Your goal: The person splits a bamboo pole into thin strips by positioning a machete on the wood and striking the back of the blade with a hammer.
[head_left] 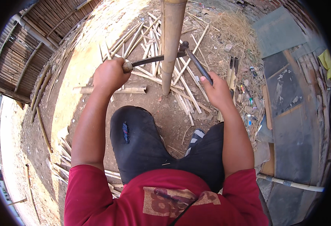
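Observation:
My left hand [111,75] is wrapped round the wooden handle of a large knife [149,60]. Its dark blade reaches to the right and meets an upright bamboo pole [170,45]; the blade tip shows beyond the pole's right side. In my right hand [215,89] is a hammer [198,66], gripped by its dark shaft. The hammer's head is up at the blade's far end, close to or touching it; I cannot tell which. The pole stands on the dirt ground in front of my knees, and its top runs out of view.
Split bamboo strips [185,71] lie heaped around and behind the pole. A cut bamboo length [131,89] rests on the ground to its left. Dark boards [288,124] and litter are on the right, with dry straw [231,32] farther back. A bamboo-slat wall [30,45] stands far left.

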A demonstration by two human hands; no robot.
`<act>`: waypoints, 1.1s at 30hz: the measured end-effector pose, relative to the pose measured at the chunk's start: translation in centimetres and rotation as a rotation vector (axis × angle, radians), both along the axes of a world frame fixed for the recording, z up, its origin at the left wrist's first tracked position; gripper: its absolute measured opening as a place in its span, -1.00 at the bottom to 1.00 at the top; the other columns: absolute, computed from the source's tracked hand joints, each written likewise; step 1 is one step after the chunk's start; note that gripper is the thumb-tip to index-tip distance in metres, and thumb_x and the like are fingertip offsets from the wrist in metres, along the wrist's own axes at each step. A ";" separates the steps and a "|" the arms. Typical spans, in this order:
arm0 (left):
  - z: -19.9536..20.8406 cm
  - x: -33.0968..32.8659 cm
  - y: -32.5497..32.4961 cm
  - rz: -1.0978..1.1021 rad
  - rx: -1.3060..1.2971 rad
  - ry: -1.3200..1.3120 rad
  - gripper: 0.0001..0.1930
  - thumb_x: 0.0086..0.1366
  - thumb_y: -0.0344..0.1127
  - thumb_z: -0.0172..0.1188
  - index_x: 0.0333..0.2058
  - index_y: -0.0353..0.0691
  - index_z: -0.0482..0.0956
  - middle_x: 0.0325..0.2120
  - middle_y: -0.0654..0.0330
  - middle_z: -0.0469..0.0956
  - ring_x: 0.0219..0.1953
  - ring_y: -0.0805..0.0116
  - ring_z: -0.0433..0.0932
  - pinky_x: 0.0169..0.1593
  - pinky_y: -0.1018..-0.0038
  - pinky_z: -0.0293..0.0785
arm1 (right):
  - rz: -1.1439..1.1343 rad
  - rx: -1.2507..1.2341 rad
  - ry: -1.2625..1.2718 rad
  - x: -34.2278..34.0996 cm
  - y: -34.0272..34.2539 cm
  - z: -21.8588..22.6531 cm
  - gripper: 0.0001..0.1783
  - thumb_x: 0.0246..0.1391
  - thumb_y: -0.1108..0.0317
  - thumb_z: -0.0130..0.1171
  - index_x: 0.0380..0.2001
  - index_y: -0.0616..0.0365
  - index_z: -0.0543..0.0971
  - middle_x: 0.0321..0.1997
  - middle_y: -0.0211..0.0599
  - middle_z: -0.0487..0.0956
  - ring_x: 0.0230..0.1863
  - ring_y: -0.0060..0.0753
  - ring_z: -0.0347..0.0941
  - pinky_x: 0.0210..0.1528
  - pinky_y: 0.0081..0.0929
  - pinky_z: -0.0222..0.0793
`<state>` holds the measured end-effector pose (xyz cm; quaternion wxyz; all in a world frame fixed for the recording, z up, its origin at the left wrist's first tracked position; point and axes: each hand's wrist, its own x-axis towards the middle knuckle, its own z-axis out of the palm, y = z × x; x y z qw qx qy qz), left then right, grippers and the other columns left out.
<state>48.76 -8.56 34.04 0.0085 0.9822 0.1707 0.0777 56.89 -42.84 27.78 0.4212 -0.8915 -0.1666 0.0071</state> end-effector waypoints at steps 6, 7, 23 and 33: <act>0.6 0.8 0.5 0.029 0.020 0.018 -0.76 0.15 -0.14 0.33 -0.24 -0.08 0.70 -0.35 0.02 0.72 -0.26 -0.01 0.70 -0.12 0.12 0.64 | -0.108 0.271 -0.197 -1.6 0.2 2.2 -0.57 0.42 0.00 0.09 -0.06 0.20 0.56 -0.55 -0.18 0.55 -0.47 -0.24 0.54 -0.36 -0.32 0.38; 0.6 1.0 0.6 0.026 0.030 0.025 -0.76 0.14 -0.15 0.33 -0.24 -0.06 0.70 -0.34 0.03 0.72 -0.25 -0.01 0.70 -0.11 0.13 0.64 | -0.132 0.298 -0.228 -1.6 0.5 2.0 -0.57 0.42 0.00 0.09 -0.07 0.20 0.57 -0.55 -0.18 0.56 -0.47 -0.25 0.55 -0.37 -0.32 0.38; 0.8 1.2 1.2 0.014 0.036 0.016 -0.79 0.18 -0.14 0.30 -0.26 -0.08 0.69 -0.35 0.05 0.71 -0.25 0.00 0.69 -0.12 0.12 0.62 | -0.062 0.073 -0.135 -0.9 0.1 -0.5 -0.62 0.44 0.06 0.08 -0.10 0.22 0.49 -0.52 -0.11 0.57 -0.53 -0.13 0.50 -0.40 -0.23 0.36; 0.4 1.3 1.2 0.035 0.002 0.025 -0.75 0.18 -0.08 0.34 -0.26 -0.08 0.68 -0.35 0.02 0.70 -0.23 -0.03 0.68 -0.12 0.10 0.59 | -0.096 -0.058 -0.023 -0.9 0.9 -1.5 -0.56 0.41 -0.01 0.10 -0.06 0.20 0.52 -0.50 -0.18 0.55 -0.47 -0.20 0.51 -0.35 -0.27 0.38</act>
